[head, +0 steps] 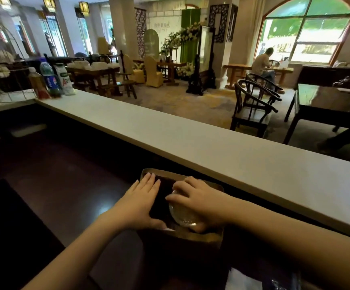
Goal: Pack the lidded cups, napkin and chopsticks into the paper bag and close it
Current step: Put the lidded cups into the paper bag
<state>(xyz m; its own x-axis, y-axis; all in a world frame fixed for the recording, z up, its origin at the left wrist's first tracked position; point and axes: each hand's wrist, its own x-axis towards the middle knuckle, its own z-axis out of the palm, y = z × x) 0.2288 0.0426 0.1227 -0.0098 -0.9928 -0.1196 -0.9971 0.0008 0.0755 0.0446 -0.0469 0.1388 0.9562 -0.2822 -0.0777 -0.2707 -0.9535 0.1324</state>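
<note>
A brown paper bag (201, 237) stands open on the dark counter in front of me. My left hand (142, 201) grips the bag's left rim, fingers flat over the edge and thumb along the near side. My right hand (201, 199) is at the bag's mouth, closed from above over a clear lidded cup (181, 216) that sits half inside the opening. A white napkin (243, 279) lies on the counter at the lower right, partly cut off by the frame. Chopsticks are not visible.
A raised white counter ledge (191, 139) runs diagonally just behind the bag. Drink bottles (48, 80) stand at its far left end. Beyond are dark wooden chairs (253, 105), tables, and a seated person (263, 63) by the window.
</note>
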